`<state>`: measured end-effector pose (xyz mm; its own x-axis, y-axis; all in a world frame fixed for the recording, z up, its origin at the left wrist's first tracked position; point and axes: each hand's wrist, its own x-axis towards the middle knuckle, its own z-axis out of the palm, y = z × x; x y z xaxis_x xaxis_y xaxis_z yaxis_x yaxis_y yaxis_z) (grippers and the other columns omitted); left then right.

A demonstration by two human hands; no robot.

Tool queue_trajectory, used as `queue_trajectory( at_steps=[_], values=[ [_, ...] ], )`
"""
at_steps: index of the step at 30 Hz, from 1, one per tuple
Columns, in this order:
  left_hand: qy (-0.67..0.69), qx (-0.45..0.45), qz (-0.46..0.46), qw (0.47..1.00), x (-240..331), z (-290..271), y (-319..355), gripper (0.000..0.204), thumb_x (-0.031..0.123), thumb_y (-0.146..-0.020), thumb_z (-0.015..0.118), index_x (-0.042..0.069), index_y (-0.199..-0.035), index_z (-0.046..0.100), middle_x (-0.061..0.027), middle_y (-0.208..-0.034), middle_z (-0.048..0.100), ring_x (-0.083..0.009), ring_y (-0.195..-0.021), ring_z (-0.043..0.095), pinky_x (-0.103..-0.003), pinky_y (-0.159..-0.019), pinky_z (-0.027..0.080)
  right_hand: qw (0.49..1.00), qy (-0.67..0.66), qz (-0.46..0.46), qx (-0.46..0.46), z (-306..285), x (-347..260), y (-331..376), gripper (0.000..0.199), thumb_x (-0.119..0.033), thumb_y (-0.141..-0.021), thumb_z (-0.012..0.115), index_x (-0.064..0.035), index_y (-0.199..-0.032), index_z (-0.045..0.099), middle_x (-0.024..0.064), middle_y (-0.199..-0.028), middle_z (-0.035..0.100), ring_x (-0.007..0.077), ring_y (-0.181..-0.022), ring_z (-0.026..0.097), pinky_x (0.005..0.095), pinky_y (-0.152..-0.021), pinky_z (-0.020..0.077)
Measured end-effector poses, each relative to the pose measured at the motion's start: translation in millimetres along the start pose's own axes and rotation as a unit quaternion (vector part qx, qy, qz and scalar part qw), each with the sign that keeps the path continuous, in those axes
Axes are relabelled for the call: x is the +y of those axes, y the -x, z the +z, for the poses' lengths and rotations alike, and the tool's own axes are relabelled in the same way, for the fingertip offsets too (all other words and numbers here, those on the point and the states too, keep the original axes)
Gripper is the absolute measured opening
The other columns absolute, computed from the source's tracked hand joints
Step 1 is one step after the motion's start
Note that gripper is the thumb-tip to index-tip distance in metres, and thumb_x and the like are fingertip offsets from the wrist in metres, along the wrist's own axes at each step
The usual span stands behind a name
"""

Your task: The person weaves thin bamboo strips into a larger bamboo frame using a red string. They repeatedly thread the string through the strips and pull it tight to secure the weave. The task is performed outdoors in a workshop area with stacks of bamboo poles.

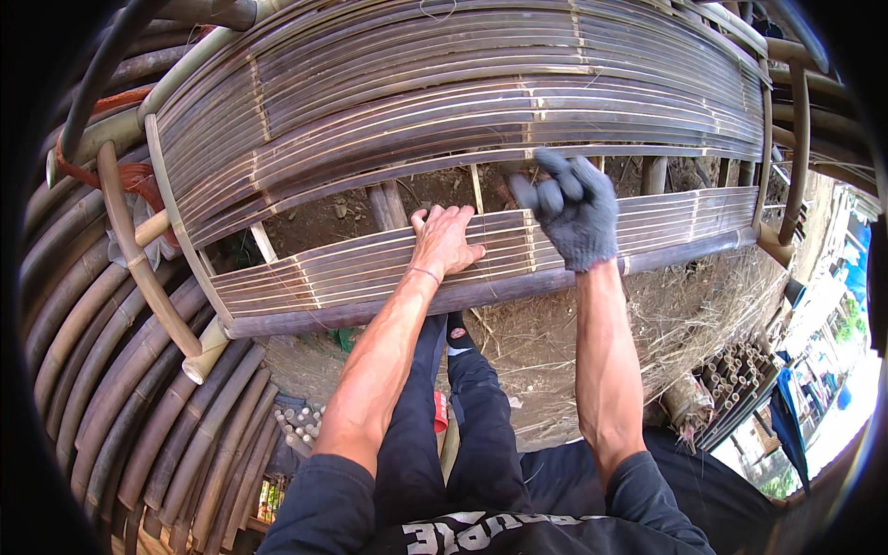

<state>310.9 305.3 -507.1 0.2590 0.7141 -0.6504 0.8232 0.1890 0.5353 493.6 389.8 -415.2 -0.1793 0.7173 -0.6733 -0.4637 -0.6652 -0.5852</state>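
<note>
I see my left hand (pixel 444 239) bare, with a thin band around the wrist. My right hand (pixel 572 215) wears a dark grey knitted glove that ends at the wrist. Both forearms are bare, with dark sleeves pushed up to about the elbows. My top is dark too, with pale printed lettering across the chest. My trousers are dark, and one foot shows a dark shoe.
</note>
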Motion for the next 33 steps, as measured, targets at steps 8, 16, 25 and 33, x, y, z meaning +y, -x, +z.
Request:
queue_trajectory(
  at_steps=[8,16,25,33],
  values=[
    [0.023,-0.010,0.013,1.000,-4,5,1,0.068,0.038,-0.068,0.082,0.006,-0.124,0.061,-0.0125,-0.109,0.065,-0.0326,-0.114,0.053,-0.053,-0.107,0.025,0.567,0.782,0.254,-0.054,-14,17,35,0.045,-0.039,-0.090,0.054,0.0004,-0.099,0.074,0.0259,-0.108,0.069,0.0419,-0.101,0.067,0.0449,-0.094,0.0519],
    [0.018,0.022,0.019,0.999,-3,8,3,0.064,0.036,-0.069,0.083,0.008,-0.122,0.062,-0.0123,-0.112,0.065,-0.0320,-0.116,0.053,-0.053,-0.108,0.025,0.991,-0.054,-0.073,-0.096,-31,15,58,0.035,-0.026,-0.091,0.059,-0.0043,-0.064,0.056,0.0223,-0.123,0.065,0.0195,-0.085,0.063,0.0491,-0.101,0.0462],
    [0.010,0.010,0.031,0.999,-2,4,0,0.074,0.039,-0.069,0.083,0.005,-0.130,0.058,-0.0117,-0.115,0.063,-0.0316,-0.117,0.052,-0.053,-0.107,0.025,0.590,0.799,0.085,-0.082,-31,41,19,0.050,-0.042,-0.097,0.043,-0.0034,-0.091,0.075,0.0249,-0.088,0.071,0.0412,-0.082,0.071,0.0501,-0.080,0.0566],
    [-0.001,0.032,0.057,0.998,-12,20,-5,0.077,0.037,-0.069,0.083,0.009,-0.135,0.053,-0.0112,-0.117,0.063,-0.0308,-0.117,0.053,-0.058,-0.108,0.024,0.660,0.744,-0.081,-0.058,3,133,49,0.040,-0.028,-0.098,0.042,0.0011,-0.090,0.067,0.0228,-0.091,0.070,0.0413,-0.074,0.069,0.0511,-0.073,0.0559]
  ],
)
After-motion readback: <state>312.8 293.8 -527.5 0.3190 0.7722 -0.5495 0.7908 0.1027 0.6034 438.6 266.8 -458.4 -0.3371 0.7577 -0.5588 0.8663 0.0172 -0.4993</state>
